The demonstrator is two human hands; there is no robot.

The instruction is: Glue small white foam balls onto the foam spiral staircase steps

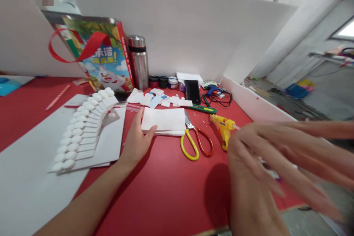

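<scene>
My left hand (139, 138) grips the left edge of a white card (163, 120), thumb on top, the card lying close to the red table. Underneath it another white layer shows at the front edge. In the right foreground my right hand (265, 158) is large and a little blurred by motion, its fingers stretched out and spread towards the right, with nothing visible in them. Just beyond that hand is a yellow glue gun (225, 127). Scissors (195, 140) with one yellow and one red handle lie beside the card.
At left, a curved row of white ovals on card strips (80, 129) rests on white boards (35, 162). Behind are a picture box (107, 59), a steel flask (139, 62), paint jars (163, 82), paper scraps (155, 97), a phone (193, 91) and a green cutter (200, 108).
</scene>
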